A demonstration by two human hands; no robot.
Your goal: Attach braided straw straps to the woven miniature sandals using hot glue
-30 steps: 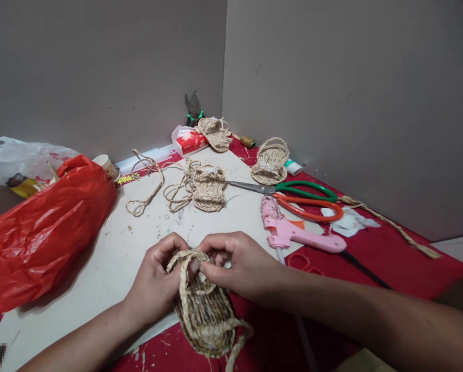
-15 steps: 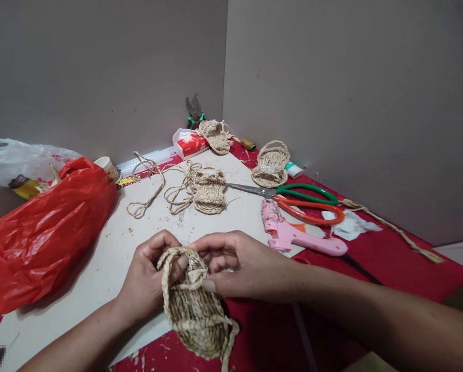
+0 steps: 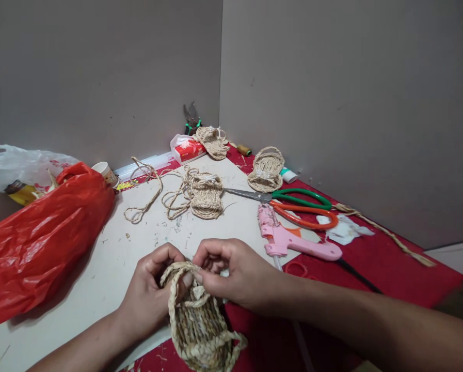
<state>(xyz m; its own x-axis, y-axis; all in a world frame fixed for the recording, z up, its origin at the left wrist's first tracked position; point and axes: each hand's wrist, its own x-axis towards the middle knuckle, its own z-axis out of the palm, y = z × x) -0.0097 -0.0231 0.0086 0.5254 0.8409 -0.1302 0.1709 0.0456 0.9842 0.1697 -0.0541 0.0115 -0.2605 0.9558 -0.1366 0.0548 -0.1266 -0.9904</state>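
Observation:
A small woven straw slipper [image 3: 200,330] with a braided rim is held low in front of me, a braided strand looping across its lower end. My left hand [image 3: 148,281] is closed round its upper left end, the thumb reaching inside the rim. At the top edge, the thumb and forefinger of my right hand [image 3: 237,271] pinch the rim; the other fingers are curled in. Whether a loose strand end lies in that pinch I cannot tell. Beyond my hands, a similar small straw slipper [image 3: 207,199] with white beads lies among loose straw cords [image 3: 177,199].
Scissors [image 3: 293,199] and a pink glue gun [image 3: 289,243] lie to the right on the red cloth [image 3: 401,268] and pale board [image 3: 111,268]. A red plastic bag [image 3: 49,237] fills the left. Farther back are more straw slippers [image 3: 265,170], a tissue pack [image 3: 188,149] and pliers [image 3: 192,119].
My right thumb has moved up from the slipper's side to its top rim and now meets the forefinger. The slipper sits slightly lower and farther right in view.

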